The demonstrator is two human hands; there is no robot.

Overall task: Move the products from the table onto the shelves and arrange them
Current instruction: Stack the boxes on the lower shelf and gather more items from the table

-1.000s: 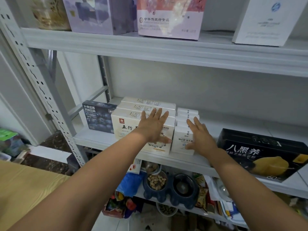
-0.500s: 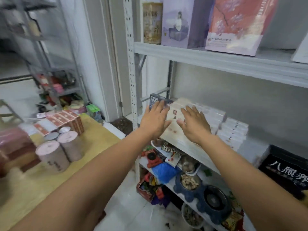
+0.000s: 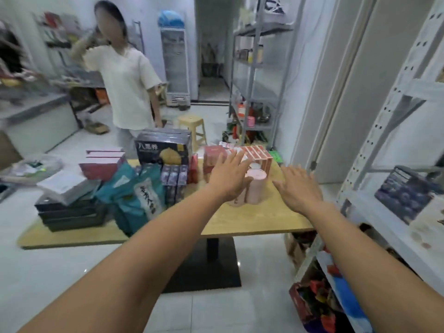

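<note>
Pickup step: left grip (image 3: 228, 177) and right grip (image 3: 298, 188) are held spread, empty, over the bench (image 3: 252, 221); cans (image 3: 256, 189) probably get clasped next.

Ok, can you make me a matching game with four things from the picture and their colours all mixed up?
Things:
1. stool
2. bag
3. front round tub
4. box with the fruit picture

Colours:
A. pink
B. black
C. pale yellow
D. teal

Pairs: 1-C, 2-D, 3-A, 4-B.
</note>
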